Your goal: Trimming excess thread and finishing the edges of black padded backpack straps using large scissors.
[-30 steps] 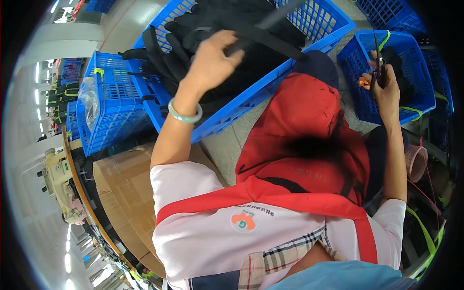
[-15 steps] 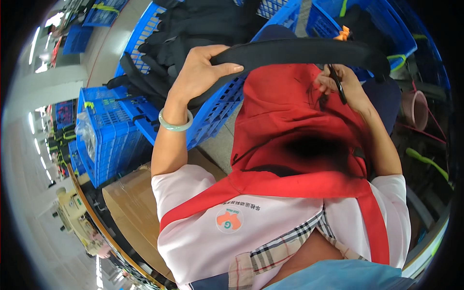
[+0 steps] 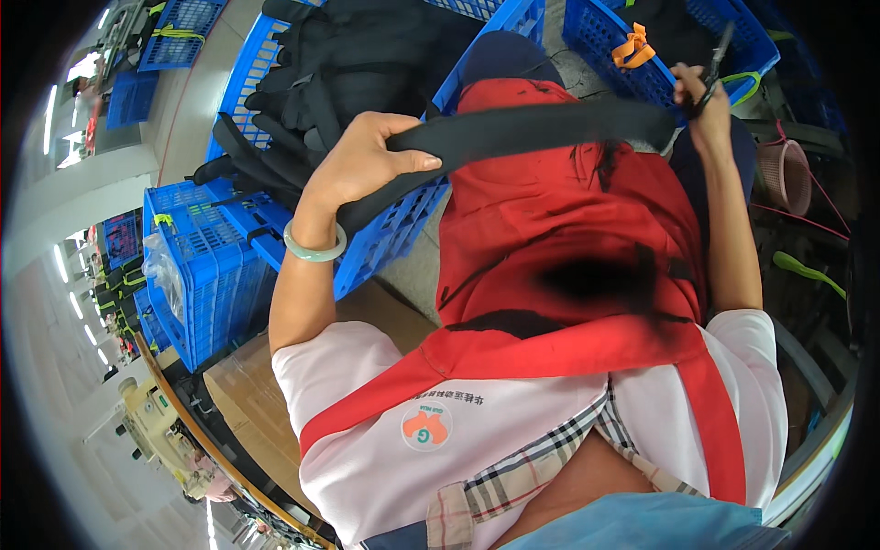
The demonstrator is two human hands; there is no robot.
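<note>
A long black padded strap (image 3: 541,131) stretches across above my lap, its right end blurred. My left hand (image 3: 360,163) is closed on its left part, thumb on top, with a pale bangle on that wrist. Up at the right, beyond the strap's end, my right hand (image 3: 704,108) grips dark-handled scissors (image 3: 721,53), blades pointing away from me. Whether that hand also touches the strap, I cannot tell. My red apron (image 3: 568,206) lies over my lap, with dark thread bits scattered on it.
A blue crate (image 3: 392,240) full of black straps stands ahead on the left. Another blue crate (image 3: 587,37), with an orange ribbon (image 3: 632,48) on its rim, is at the far right. Stacked blue crates (image 3: 225,293), a cardboard box (image 3: 266,394) and a pink basket (image 3: 786,174) stand around me.
My right hand with the scissors has moved from over the apron out to the upper right. The strap and my left hand have shifted slightly left and nearer.
</note>
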